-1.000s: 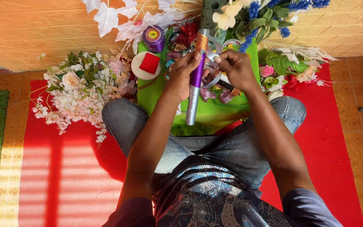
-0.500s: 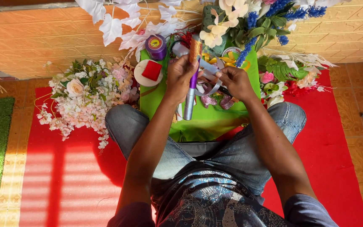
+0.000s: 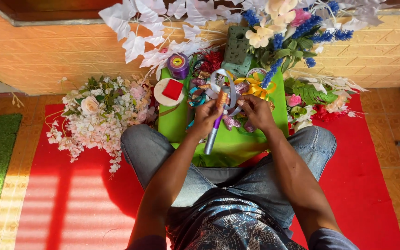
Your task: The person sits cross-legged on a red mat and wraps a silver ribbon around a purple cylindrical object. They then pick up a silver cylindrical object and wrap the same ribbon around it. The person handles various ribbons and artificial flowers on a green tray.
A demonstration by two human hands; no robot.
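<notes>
My left hand (image 3: 205,119) grips a purple and silver stick (image 3: 213,137) held upright over a green low table (image 3: 176,124). An orange band is wound round the stick's upper part, just above my fingers. My right hand (image 3: 254,111) pinches a pale grey ribbon (image 3: 230,103) that loops from the stick's top. Under the hands lie several coloured ribbons, among them a yellow one (image 3: 253,86). I sit cross-legged in jeans behind the table.
White and pink artificial flowers (image 3: 99,115) lie at left on a red mat (image 3: 70,203). A purple spool (image 3: 178,65) and a round holder with a red pad (image 3: 169,91) stand on the table. A green foam block (image 3: 237,50), blue and cream flowers, white leaves (image 3: 135,32), a brick wall behind.
The stick has stayed in my left hand while both hands drew slightly closer together. The camera view shifted down a little, so the table and flowers sit lower in the picture.
</notes>
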